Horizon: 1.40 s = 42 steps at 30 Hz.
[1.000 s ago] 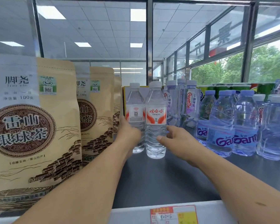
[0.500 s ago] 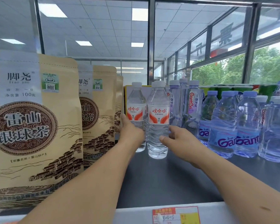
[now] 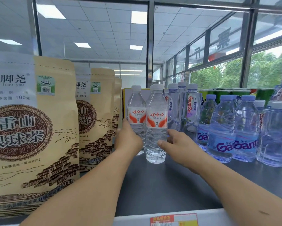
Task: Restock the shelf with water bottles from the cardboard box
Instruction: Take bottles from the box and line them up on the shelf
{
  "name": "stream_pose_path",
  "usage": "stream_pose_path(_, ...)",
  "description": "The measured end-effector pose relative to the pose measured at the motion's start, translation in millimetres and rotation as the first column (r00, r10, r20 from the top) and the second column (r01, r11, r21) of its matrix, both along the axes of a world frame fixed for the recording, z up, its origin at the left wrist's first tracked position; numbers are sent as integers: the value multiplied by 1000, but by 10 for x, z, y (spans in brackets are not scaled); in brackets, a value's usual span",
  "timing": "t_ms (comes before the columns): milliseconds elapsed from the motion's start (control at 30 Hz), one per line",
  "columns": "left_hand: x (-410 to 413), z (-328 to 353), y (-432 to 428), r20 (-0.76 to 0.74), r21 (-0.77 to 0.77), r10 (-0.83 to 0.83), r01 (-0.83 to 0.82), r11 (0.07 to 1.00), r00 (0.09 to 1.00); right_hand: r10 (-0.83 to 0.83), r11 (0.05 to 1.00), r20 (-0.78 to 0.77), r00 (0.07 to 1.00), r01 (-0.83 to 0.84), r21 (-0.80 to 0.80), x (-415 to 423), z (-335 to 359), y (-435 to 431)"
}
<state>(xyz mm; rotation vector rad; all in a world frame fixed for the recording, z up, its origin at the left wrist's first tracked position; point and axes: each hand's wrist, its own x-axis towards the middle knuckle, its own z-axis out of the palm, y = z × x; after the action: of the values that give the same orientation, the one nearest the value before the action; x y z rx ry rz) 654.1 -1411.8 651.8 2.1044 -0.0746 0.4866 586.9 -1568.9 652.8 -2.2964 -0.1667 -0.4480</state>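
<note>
Two clear water bottles with red-and-white labels stand upright on the dark shelf point(image 3: 169, 186). The rear bottle point(image 3: 136, 111) is a little left of and behind the front bottle point(image 3: 156, 118). My left hand point(image 3: 129, 139) wraps the lower part of the rear bottle, thumb pointing up. My right hand point(image 3: 176, 142) holds the front bottle low down, with the thumb across its front and the fingers round its right side. The cardboard box is out of view.
Tall kraft tea pouches point(image 3: 27, 128) stand in a row along the left. Blue-capped and white-capped Ganten bottles point(image 3: 225, 137) crowd the right and back. A yellow box point(image 3: 124, 101) stands behind the two bottles. A price tag point(image 3: 173, 220) sits on the shelf's front lip.
My right hand has come in from beside the front bottle and its thumb now lies across it. The left hand keeps its hold on the rear bottle.
</note>
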Motion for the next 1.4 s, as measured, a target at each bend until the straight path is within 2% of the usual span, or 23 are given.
stream_pose_path(233,56,-28,51,27,-27,-87,88,996,996,-2,1000,-9,1000,2,-13,17,-21,-10)
stream_pose_path(433,58,-40,39,55,-33,-85,87,996,995,-6,1000,11,1000,6,-15,84,-55,-56)
stream_pose_path(600,-25,3,20,12,-63,-78,78,995,997,-9,1000,4,1000,9,4,69,-53,-37)
stream_pose_path(800,-259,160,-58,99,-42,-77,81,996,992,-14,999,-23,1000,15,48,-54,24,-13)
stream_pose_path(933,-606,200,-50,109,-38,-110,115,993,988,-29,998,7,1000,28,55,-239,101,-87)
stream_pose_path(1133,-1306,138,-240,74,-63,-114,119,991,991,37,999,129,991,-39,11,-911,99,-171)
stream_pose_path(1300,-2095,56,-655,16,-151,-131,132,980,991,84,993,166,983,-96,68,-1619,-63,-448)
stream_pose_path(1400,-2545,-78,-923,32,-197,-106,110,974,994,87,988,157,984,-106,116,-2047,-201,-708)
